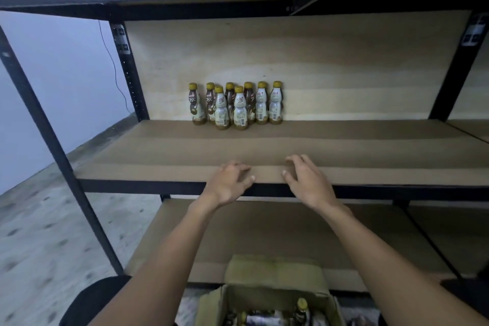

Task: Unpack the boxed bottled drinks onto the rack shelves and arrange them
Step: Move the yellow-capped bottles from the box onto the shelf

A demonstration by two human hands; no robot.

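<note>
brown fibreboard carries eight gold-capped bottles (235,106), upright in a tight cluster at the back edge of the middle shelf (158,156), left of centre. more bottles show in the open cardboard box (267,296) below the rack's front edge. our left hand (230,182) and right hand (304,180) sit over the shelf's front edge, fingers relaxed, holding nothing. we judge the bottles stiff plastic, weighty when full, slick at the label - best gripped round the narrow waist.

bottles (235,106): brown-and-cream labels, yellow caps | rack frame (127,66): black | shelf (370,151): tan | box (275,286): brown cardboard | floor (39,233): speckled grey
</note>
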